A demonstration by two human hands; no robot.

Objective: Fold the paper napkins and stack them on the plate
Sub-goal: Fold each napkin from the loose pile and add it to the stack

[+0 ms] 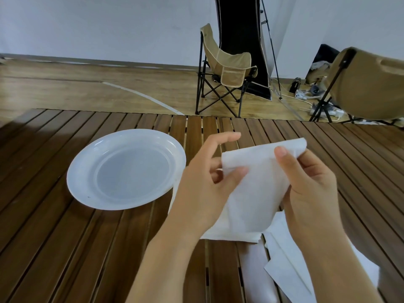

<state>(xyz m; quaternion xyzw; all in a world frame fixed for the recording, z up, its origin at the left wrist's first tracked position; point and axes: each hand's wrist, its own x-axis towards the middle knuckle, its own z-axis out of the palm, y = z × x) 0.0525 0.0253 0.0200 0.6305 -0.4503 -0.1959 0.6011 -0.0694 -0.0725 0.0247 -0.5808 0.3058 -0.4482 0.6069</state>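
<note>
Head view: white paper napkin held up above the slatted wooden table, between both hands; left hand pinching its left upper edge, thumb on the near face, forefinger stretched straight out past the top; right hand pinching the upper right corner, thumb across the folded top edge, other fingers hidden behind the sheet; lower end of the napkin hanging down toward more white napkins lying flat on the table under the wrists; white plate just left of the left hand, nothing on it; tan folding chair on the floor beyond.
</note>
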